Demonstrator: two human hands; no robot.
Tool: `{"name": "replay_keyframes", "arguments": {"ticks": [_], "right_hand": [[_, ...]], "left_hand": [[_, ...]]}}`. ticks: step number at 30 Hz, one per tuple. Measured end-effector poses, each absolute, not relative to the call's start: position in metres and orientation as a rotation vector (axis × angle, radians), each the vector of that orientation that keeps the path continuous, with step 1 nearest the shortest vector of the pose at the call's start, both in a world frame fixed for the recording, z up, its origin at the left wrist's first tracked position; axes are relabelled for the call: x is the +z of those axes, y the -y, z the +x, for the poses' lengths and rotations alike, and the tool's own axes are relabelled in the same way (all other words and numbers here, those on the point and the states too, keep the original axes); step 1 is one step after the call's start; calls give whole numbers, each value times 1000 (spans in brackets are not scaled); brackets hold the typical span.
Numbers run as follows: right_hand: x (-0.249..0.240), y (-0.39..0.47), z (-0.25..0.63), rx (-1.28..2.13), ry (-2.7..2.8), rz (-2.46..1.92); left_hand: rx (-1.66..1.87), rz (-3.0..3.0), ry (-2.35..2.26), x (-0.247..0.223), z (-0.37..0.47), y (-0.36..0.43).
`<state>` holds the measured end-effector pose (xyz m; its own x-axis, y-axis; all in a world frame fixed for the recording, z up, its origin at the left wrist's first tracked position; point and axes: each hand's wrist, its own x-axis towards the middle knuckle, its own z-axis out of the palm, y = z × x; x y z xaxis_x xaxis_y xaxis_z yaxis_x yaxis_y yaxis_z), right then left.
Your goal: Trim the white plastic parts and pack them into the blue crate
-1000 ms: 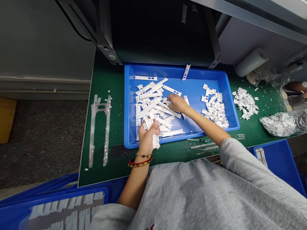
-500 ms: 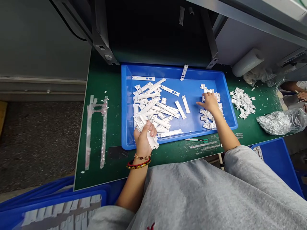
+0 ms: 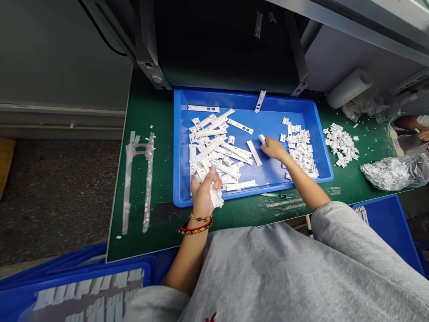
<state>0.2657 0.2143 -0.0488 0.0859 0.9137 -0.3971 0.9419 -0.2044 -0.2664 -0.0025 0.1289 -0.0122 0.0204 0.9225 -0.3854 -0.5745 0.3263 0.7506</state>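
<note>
Long white plastic strips (image 3: 216, 197) fill the clenched left hand (image 3: 203, 191) over the blue plastic tray (image 3: 276, 120)'s near edge; right hand (image 3: 275, 149) pinches another strip (image 3: 262, 139), seemingly gathering, which calls for lifting it

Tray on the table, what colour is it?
The tray is blue; it shows best in the head view.

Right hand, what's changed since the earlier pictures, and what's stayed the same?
The right hand went right from the long strips to the small pieces, then back left, and now pinches a white strip. The left hand still holds its bundle of strips; the blue tray stayed put.
</note>
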Motion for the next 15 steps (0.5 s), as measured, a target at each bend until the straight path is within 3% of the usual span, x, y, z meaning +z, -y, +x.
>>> {"name": "replay_keyframes", "arguments": {"ticks": [12, 15], "right_hand": [[-58, -209, 249, -951, -2194, 2205], [-46, -203, 245, -1191, -2274, 2251]], "left_hand": [[1193, 468, -950, -16, -4, -129], [1159, 552, -977, -15, -4, -125]]}}
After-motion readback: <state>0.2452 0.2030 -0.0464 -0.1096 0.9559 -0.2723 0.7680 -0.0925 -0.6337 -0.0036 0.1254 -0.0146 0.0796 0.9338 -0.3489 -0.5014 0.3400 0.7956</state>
